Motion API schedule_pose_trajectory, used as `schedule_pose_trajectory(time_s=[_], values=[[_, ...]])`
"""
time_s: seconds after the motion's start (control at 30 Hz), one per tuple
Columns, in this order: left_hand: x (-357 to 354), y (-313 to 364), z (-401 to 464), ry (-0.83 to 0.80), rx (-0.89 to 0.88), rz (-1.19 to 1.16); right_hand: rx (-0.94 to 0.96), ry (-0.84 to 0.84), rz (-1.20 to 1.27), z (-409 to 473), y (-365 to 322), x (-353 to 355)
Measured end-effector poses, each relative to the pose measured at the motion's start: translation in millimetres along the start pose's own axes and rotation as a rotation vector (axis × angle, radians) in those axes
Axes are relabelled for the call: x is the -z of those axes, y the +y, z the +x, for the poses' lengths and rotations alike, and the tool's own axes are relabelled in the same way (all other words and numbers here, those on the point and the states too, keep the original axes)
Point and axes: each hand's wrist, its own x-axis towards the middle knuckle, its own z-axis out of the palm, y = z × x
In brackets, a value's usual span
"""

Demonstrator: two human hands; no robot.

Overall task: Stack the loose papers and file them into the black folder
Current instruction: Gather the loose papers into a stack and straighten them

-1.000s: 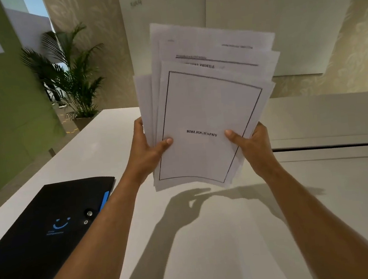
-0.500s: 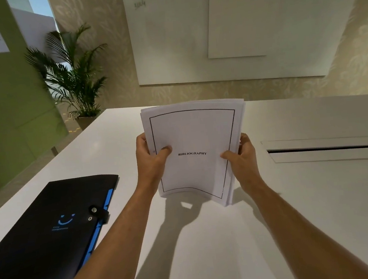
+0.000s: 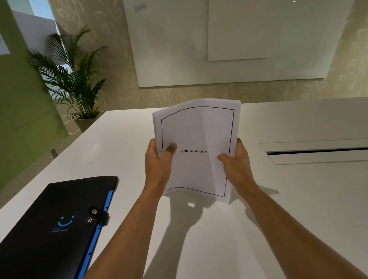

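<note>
A stack of white papers (image 3: 197, 133) stands upright on its lower edge above the white table (image 3: 298, 218), its front sheet printed "BIBLIOGRAPHY" inside a black border. My left hand (image 3: 159, 162) grips the stack's left edge, thumb on the front sheet. My right hand (image 3: 235, 159) grips the right edge the same way. The sheets look squared together, slightly bowed. The black folder (image 3: 44, 240) lies flat on the table to the left, shut with a snap strap, blue tabs showing along its right side.
A long cable slot (image 3: 327, 149) is set into the table on the right. A potted palm (image 3: 74, 82) stands beyond the table's far left corner beside a green wall. Whiteboards (image 3: 224, 34) hang on the far wall.
The fanned, uneven sheets held high have come down toward the table and are now squared into one even stack. Both hands keep their grip on the edges.
</note>
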Motion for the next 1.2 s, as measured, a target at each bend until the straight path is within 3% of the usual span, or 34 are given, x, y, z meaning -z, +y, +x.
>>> schedule_pose_trajectory(time_s=[0.23, 0.47, 0.6, 0.73, 0.93, 1.1, 1.2], values=[[-4.5, 9.2, -4.4, 0.043, -0.059, -0.032, 0.05, -0.002, 0.048, 3.2, -9.5, 2.5], [-8.5, 27.4, -4.2, 0.153, 0.007, -0.265, 0.07, 0.212, 0.096, 1.9, -3.7, 14.5], [-13.6, 25.2, -10.6, 0.218, 0.125, -0.479, -0.235, 0.323, 0.368, -15.4, 27.7, 12.9], [-26.1, 10.1, -21.6, 0.217, 0.224, -0.595, -0.288, 0.112, 0.751, -24.8, 41.4, 3.9], [-14.1, -16.8, -27.9, 0.095, 0.358, -0.554, -0.247, 0.12, 0.585, -18.2, 42.8, 24.4], [20.5, -21.8, -14.1, 0.052, 0.325, -0.553, -0.117, 0.063, 0.352, -2.4, 36.9, 53.3], [44.5, -14.8, 2.7, -0.019, 0.276, -0.316, -0.065, 0.017, 0.315, 5.8, 31.6, 66.8]])
